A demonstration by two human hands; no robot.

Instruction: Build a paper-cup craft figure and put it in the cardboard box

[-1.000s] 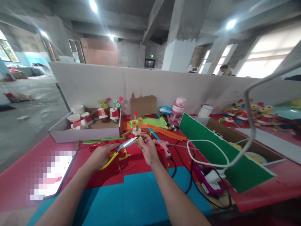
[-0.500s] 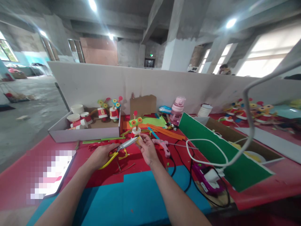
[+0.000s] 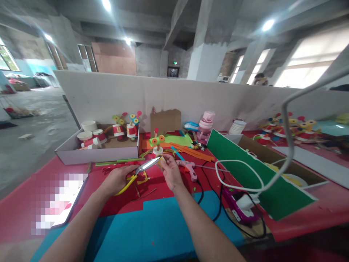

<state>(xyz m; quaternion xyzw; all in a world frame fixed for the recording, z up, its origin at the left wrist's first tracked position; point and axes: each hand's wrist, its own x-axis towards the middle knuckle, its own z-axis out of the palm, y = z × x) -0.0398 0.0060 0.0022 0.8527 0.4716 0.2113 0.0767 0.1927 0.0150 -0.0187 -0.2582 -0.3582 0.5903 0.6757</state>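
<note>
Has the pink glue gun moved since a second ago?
No, the pink glue gun lies in the same place, left of the green box wall.

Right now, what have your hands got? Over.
Left hand: grip shut on scissors. Right hand: grip shut on small yellow piece, at the blade tips. Glue gun lies close beside right hand. Over.

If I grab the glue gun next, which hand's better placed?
Probably your right hand: it's beside the glue gun, though holding a yellow piece. Your left hand is farther away, gripping scissors.
</note>
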